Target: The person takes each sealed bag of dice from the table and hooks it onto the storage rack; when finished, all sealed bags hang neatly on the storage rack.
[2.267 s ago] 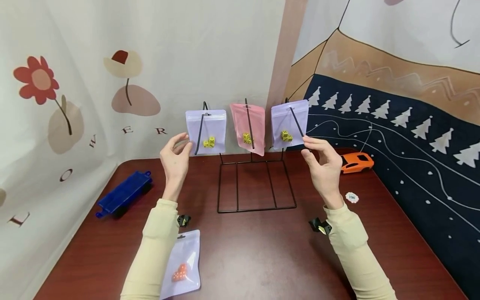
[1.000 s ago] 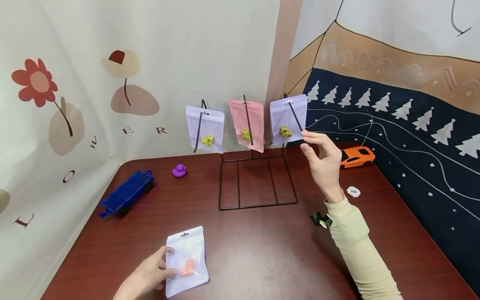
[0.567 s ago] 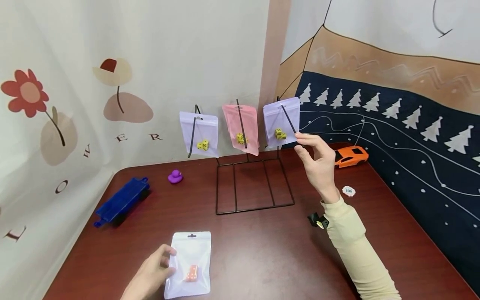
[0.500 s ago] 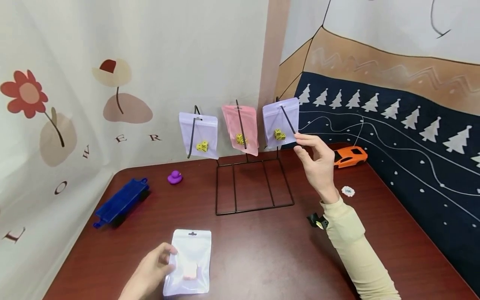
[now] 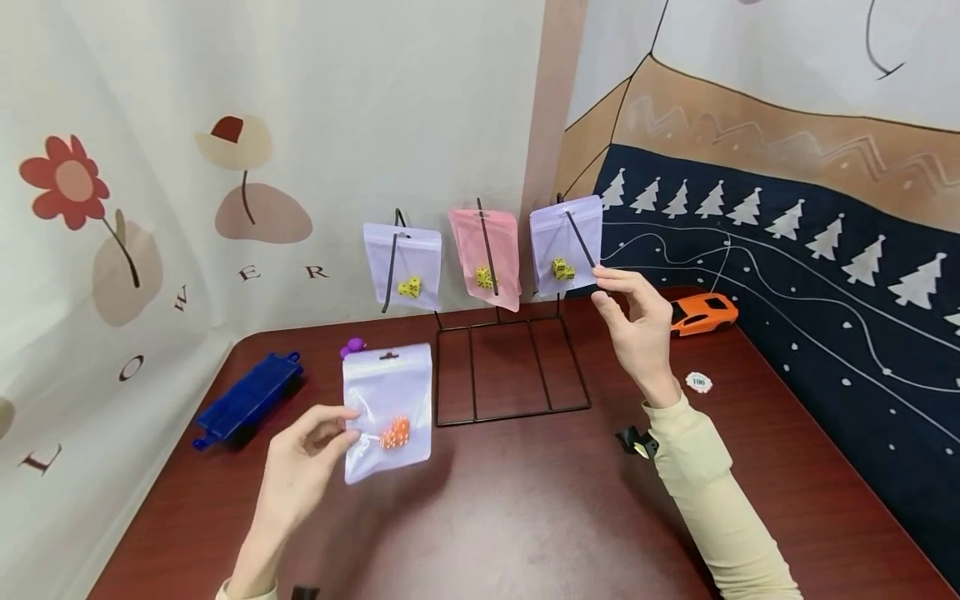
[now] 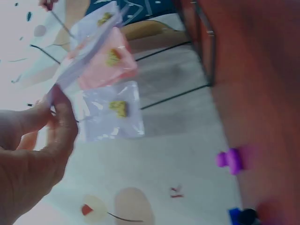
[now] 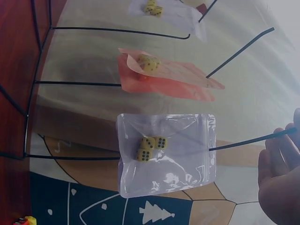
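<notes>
My left hand (image 5: 296,471) pinches the left edge of a lilac zip bag (image 5: 375,383) between thumb and fingers. The bag holds orange dice (image 5: 395,433) and is raised above the table, its hang hole at the top. In the left wrist view that bag (image 6: 82,61) shows nearly edge-on. My right hand (image 5: 641,333) holds the tip of the right hook (image 5: 579,236) of a black wire rack (image 5: 517,416) with its fingertips. On this hook hangs a lilac bag (image 5: 547,242) with yellow dice (image 7: 146,143).
Pink bags (image 5: 468,233) hang on the middle hook and a lilac bag (image 5: 420,258) on the left one, with yellow dice inside. A blue trailer (image 5: 251,396) and partly hidden purple duck (image 5: 355,346) are left; an orange car (image 5: 703,314) and round chip (image 5: 698,382) are right.
My left hand has left the left hanging bag, gone down to the bag with orange dice and lifted it forward off the table. The right hand stays at the hook tip.
</notes>
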Demonstrator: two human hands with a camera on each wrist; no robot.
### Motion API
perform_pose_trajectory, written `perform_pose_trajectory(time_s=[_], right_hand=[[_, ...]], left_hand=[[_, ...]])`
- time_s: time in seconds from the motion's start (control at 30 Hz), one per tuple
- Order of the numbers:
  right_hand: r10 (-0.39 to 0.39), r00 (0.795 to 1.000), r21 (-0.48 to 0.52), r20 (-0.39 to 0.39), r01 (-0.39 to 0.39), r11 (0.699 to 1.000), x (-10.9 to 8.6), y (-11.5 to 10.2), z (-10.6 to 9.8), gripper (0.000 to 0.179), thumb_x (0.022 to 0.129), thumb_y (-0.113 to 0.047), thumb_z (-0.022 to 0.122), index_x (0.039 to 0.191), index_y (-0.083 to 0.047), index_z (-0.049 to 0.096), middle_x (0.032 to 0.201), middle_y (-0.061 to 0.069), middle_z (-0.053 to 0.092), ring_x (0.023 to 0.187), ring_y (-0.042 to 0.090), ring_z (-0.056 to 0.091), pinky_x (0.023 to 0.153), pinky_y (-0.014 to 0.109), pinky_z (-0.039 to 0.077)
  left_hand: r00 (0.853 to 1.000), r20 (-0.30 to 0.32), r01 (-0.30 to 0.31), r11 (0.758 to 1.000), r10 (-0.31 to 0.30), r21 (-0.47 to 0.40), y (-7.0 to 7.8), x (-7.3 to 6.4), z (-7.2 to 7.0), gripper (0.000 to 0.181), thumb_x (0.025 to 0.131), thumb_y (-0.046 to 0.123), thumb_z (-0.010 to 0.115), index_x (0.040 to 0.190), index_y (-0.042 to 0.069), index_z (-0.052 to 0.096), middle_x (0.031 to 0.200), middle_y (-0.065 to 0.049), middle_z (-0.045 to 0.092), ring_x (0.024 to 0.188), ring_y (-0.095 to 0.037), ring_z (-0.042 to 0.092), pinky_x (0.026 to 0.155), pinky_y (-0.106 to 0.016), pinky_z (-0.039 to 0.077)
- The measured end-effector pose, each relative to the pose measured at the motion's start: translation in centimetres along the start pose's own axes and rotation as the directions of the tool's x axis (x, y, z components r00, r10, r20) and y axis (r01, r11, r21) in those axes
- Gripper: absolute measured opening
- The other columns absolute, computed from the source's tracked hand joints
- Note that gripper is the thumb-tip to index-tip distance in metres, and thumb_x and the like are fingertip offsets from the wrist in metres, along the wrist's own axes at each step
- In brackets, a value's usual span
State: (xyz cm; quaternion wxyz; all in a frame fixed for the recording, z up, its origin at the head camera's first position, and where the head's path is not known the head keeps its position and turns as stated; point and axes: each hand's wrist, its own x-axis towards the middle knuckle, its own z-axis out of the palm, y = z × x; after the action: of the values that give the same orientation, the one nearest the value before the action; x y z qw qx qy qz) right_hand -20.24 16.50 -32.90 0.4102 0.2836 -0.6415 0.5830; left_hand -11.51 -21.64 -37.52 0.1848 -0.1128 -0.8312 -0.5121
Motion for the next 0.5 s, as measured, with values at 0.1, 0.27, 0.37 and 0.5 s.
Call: perform_pose_trajectory(time_s=[0.1, 0.27, 0.37, 0.5], right_hand=[[0.003, 1.000, -0.002, 0.000, -0.003, 1.000, -0.1, 0.0, -0.1, 0.022, 0.077, 0.027, 0.060, 0.098, 0.021, 0.059, 0.107, 0.036, 0.058, 0.108, 0.037, 0.056, 0.099, 0.038, 0.045], [0.003, 1.000, -0.007, 0.001, -0.003, 1.000, -0.1, 0.0, -0.1, 0.023, 0.076, 0.028, 0.060, 0.098, 0.021, 0.059, 0.107, 0.037, 0.058, 0.108, 0.033, 0.057, 0.098, 0.037, 0.045], [0.005, 1.000, -0.009, 0.000, -0.005, 1.000, 0.0, 0.0, -0.1, 0.024, 0.076, 0.029, 0.059, 0.098, 0.021, 0.060, 0.107, 0.036, 0.058, 0.108, 0.032, 0.058, 0.097, 0.036, 0.046], [0.004, 1.000, -0.003, 0.001, -0.004, 1.000, 0.0, 0.1, -0.1, 0.023, 0.076, 0.028, 0.060, 0.098, 0.021, 0.060, 0.107, 0.034, 0.059, 0.108, 0.032, 0.058, 0.097, 0.036, 0.046]], left_hand=[[0.996, -0.036, -0.080, 0.990, 0.077, -0.113, 0.8, 1.1, 0.3, 0.025, 0.077, -0.018, 0.068, 0.098, -0.004, 0.068, 0.086, -0.006, 0.066, 0.077, -0.008, 0.063, 0.067, -0.014, 0.053], [0.978, -0.102, -0.201, 0.945, 0.180, -0.259, 1.2, 2.4, 1.0, 0.026, 0.074, -0.026, 0.065, 0.097, -0.013, 0.065, 0.089, -0.007, 0.065, 0.080, -0.010, 0.066, 0.068, -0.016, 0.053], [0.970, -0.152, -0.228, 0.926, 0.190, -0.300, 1.1, 3.0, 1.3, 0.025, 0.073, -0.026, 0.065, 0.095, -0.014, 0.065, 0.087, -0.007, 0.066, 0.078, -0.010, 0.065, 0.067, -0.016, 0.053], [0.964, -0.205, -0.235, 0.903, 0.169, -0.360, 0.5, 3.5, 1.6, 0.023, 0.074, -0.026, 0.065, 0.094, -0.015, 0.064, 0.085, -0.005, 0.067, 0.076, -0.009, 0.064, 0.066, -0.014, 0.053]])
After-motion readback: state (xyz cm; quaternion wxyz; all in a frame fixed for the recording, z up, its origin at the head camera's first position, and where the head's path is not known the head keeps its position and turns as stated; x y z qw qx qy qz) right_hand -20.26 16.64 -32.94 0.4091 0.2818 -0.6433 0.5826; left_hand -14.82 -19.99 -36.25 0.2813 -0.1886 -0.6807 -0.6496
